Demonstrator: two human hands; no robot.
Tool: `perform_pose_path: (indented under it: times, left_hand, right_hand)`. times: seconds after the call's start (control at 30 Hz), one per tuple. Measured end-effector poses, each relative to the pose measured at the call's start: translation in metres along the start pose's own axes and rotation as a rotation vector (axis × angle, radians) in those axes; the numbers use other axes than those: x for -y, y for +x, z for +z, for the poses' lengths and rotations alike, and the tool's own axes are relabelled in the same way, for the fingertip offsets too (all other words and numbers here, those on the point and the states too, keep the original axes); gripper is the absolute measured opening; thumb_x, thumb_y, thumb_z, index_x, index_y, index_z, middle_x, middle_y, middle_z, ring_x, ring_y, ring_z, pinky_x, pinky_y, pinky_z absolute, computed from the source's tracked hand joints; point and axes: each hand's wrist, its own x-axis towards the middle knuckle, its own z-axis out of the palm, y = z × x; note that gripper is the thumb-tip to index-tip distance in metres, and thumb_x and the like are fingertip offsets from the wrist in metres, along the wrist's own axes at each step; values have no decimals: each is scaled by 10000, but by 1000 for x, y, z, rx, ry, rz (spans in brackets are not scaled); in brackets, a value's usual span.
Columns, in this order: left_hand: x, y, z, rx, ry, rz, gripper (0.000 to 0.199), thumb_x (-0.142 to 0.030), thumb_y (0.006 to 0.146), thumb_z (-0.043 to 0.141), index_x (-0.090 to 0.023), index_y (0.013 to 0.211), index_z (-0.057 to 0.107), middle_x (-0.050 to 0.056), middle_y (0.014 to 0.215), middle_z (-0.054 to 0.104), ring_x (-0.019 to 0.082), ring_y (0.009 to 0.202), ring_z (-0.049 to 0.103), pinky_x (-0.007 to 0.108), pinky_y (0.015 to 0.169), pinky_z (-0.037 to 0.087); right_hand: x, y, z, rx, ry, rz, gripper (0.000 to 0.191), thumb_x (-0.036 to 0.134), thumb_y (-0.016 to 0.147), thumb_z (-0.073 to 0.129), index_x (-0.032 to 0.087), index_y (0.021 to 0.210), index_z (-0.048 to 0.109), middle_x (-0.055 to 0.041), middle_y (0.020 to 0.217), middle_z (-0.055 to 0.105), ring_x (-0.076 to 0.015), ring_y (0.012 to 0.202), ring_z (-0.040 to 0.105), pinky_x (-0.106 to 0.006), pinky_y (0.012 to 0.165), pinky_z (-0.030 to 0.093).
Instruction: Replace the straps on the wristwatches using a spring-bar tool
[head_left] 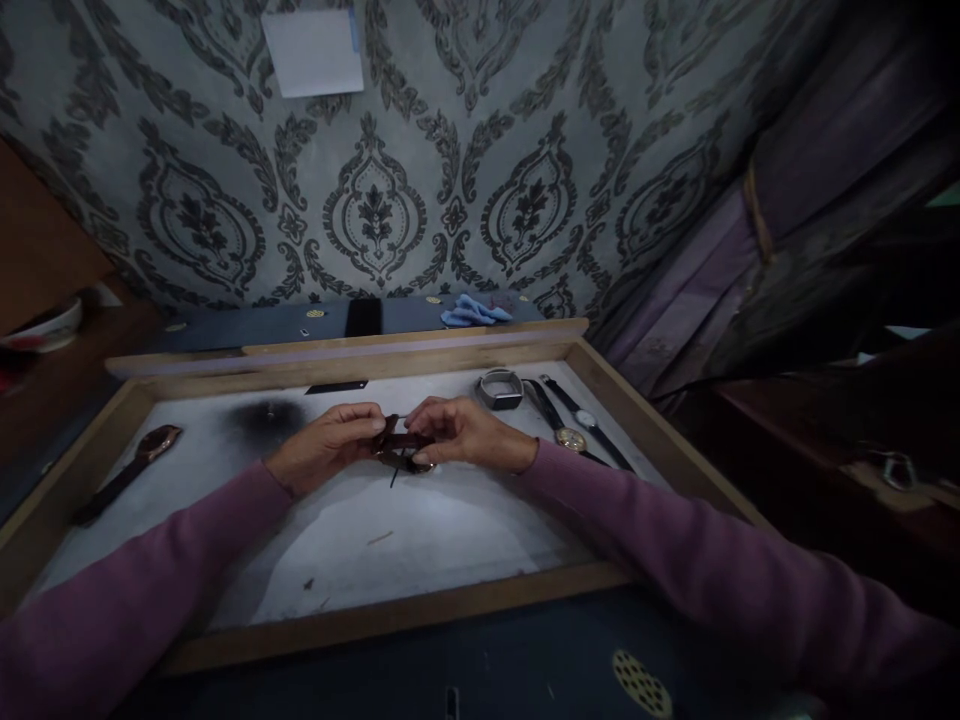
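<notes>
Over the middle of a wooden-framed tray (397, 625), my left hand (334, 440) pinches one end of a watch with a dark reddish-brown strap (405, 441). My right hand (466, 432) has its fingers closed round the other end of the same watch, near its case. A thin dark strip shows just under the watch; I cannot make out what it is. Right of my right hand lie a watch with a light band (501, 388), a gold-faced watch (570, 439) and a white-faced watch (585, 418). Another brown watch (155, 442) rests at the tray's left.
Behind the tray are a black flat object (364, 317) and a blue cloth (474, 311). A dark flat strip (337, 387) lies inside by the back edge. A bowl (46, 330) stands at far left. A purple curtain (675, 290) hangs at right.
</notes>
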Motion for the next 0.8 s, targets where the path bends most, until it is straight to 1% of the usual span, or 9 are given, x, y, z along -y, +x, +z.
perform_pose_path:
  times: [0.13,0.23,0.33,0.47,0.6,0.7,0.8]
  left_hand:
    - [-1,1,1,3,116,-8,219,-277,671,730,-139,623,568,-22,634,515,109,630,461,232,620,351]
    - [-1,2,1,0,153,-12,239,-278,652,729,-146,587,541,-31,598,503,101,593,428,230,589,311]
    - [0,3,2,-13,200,-8,276,-276,640,736,-153,558,503,-43,575,486,93,572,396,224,568,277]
    - [-3,2,3,16,218,-22,302,-254,623,736,-161,528,465,-26,617,537,102,609,436,229,591,304]
    - [-7,2,0,84,243,-64,249,-239,638,719,-159,521,514,-45,528,493,92,549,408,236,577,316]
    - [-8,1,-3,130,245,-86,239,-266,663,715,-154,537,545,-37,517,504,97,549,427,243,583,335]
    - [-10,0,-3,140,248,-96,265,-310,672,727,-149,565,545,-35,538,517,99,568,439,241,591,341]
  right_hand:
    - [4,-2,1,11,-63,-47,266,279,627,828,137,805,691,-12,846,604,-103,728,579,-268,703,511]
    - [7,-4,3,12,-120,-55,227,278,682,789,130,827,697,-17,815,631,-115,731,601,-284,724,513]
    - [8,-5,6,9,-196,-56,228,290,711,765,127,857,702,-23,765,669,-134,717,612,-301,715,517]
    - [7,-5,10,-41,-228,-87,230,293,690,777,132,841,715,-36,775,695,-156,733,626,-310,714,522]
    - [8,-7,15,-61,-256,-122,182,270,708,765,146,838,731,-48,822,712,-174,783,643,-318,747,520]
    - [9,-8,18,-74,-269,-138,158,239,721,752,147,847,737,-55,842,715,-179,805,647,-323,768,515]
    - [9,-8,19,-97,-274,-139,147,219,730,739,144,857,736,-55,850,714,-178,821,649,-329,789,512]
